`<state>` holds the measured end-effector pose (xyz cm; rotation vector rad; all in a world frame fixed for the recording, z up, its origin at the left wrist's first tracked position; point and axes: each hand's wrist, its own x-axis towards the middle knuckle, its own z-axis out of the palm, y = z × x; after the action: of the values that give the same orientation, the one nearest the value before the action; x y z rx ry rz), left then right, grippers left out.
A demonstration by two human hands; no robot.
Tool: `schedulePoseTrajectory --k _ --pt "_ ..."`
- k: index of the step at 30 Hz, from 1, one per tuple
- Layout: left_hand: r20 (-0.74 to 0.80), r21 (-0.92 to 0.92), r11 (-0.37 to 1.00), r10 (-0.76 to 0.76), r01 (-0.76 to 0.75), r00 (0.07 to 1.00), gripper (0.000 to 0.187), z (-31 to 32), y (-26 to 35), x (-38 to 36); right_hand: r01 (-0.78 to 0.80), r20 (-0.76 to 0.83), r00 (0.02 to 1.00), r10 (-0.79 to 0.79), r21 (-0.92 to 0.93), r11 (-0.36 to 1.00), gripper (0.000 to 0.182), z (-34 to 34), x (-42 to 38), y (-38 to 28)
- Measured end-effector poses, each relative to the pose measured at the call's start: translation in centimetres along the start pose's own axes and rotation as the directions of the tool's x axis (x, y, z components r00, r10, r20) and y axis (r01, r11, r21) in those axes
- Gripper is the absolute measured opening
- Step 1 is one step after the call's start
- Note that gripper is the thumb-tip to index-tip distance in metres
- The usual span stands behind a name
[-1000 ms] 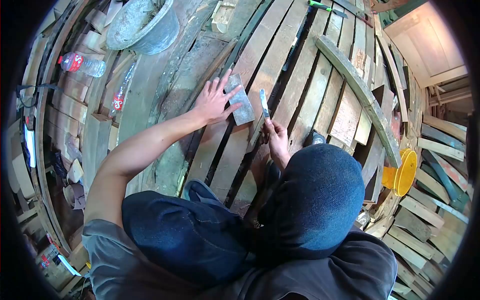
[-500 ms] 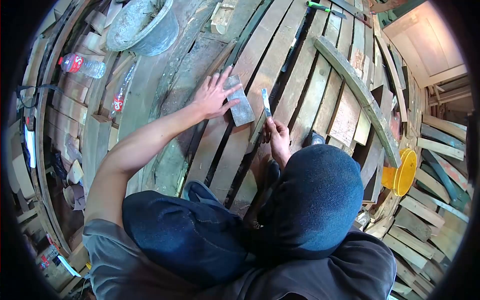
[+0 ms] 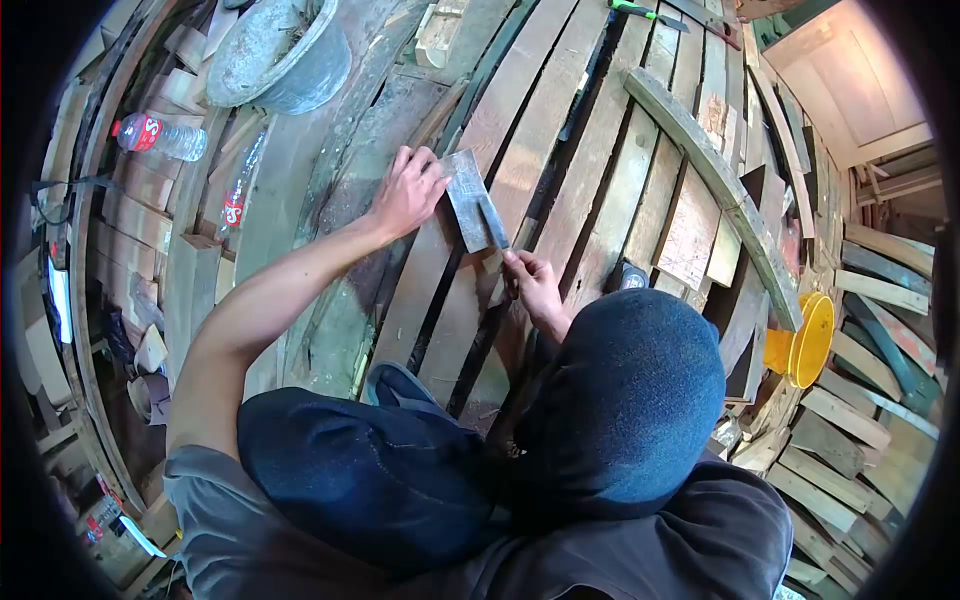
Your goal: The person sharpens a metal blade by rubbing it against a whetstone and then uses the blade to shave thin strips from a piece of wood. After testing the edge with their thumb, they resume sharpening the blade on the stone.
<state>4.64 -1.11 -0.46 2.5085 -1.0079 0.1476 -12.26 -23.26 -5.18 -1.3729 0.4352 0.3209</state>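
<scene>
A flat grey rectangular block, which looks like a whetstone (image 3: 467, 208), lies on the wooden slats in front of me. My left hand (image 3: 408, 192) is at its far left end, fingers curled in and closed against the edge. In my right hand (image 3: 537, 285) is a narrow flat metal tool that looks like a chisel (image 3: 494, 222). Its blade lies along the right side of the block, pointing away from me. The handle is mostly hidden in my fingers.
At upper left stands a grey basin (image 3: 310, 75), with plastic bottles (image 3: 170, 137) below it. A long curved beam (image 3: 700, 155) crosses the slats on the right, near a yellow bucket (image 3: 815, 340). A green-handled tool (image 3: 635, 10) and a saw (image 3: 705, 18) lie at the top.
My right hand has brought the chisel left and down onto the whetstone. My left hand has drawn back leftward from the stone's face, its spread fingers now curled at the edge.
</scene>
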Motion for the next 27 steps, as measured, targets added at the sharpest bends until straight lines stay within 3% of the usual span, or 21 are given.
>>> schedulePoseTrajectory --k 1,3,6,10,13,18,23,24,27 --pt "0.012 -0.029 0.999 0.028 -0.028 1.0 0.028 0.0 0.0 -0.2 -0.011 0.025 1.0 0.009 0.069 0.998 0.033 0.9 -0.4 0.2" --pt "0.029 -0.086 0.993 0.085 -0.082 0.996 0.03 -0.2 0.4 -0.7 -0.044 0.053 0.998 0.045 -0.002 0.999 0.033 1.0 -0.2 0.7" --pt "0.071 -0.027 0.964 0.266 -0.264 0.961 0.041 -0.2 1.7 -2.0 -0.05 0.051 0.997 0.051 -0.026 0.998 0.033 1.3 -0.2 1.2" --pt "0.311 -0.016 0.943 0.321 -0.332 0.895 0.06 0.2 3.0 -4.2 -0.046 0.027 0.999 0.045 0.033 0.998 0.034 1.5 -0.2 1.4" --pt "0.401 0.013 0.954 0.268 -0.298 0.876 0.059 0.2 4.1 -5.5 -0.063 0.055 0.996 0.063 -0.002 0.998 0.033 1.2 -0.4 1.0" --pt "0.358 0.061 0.962 0.228 -0.266 0.905 0.059 0.6 5.1 -6.1 -0.007 -0.001 1.0 0.007 -0.043 0.999 0.033 1.8 -0.6 1.1" --pt "0.366 0.152 0.965 0.148 -0.215 0.919 0.062 0.6 6.4 -5.4 -0.055 -0.056 0.997 0.052 -0.062 0.997 0.033 1.5 0.7 1.6" --pt "0.252 0.15 0.962 0.187 -0.229 0.949 0.057 0.8 6.1 -5.3 -0.045 -0.064 0.997 0.041 -0.063 0.997 0.033 1.4 0.9 1.6" --pt "0.18 -0.14 0.989 0.07 -0.045 0.981 0.051 1.8 4.1 -4.0 -0.043 -0.022 0.999 0.043 0.006 0.999 0.033 1.6 0.8 1.4"
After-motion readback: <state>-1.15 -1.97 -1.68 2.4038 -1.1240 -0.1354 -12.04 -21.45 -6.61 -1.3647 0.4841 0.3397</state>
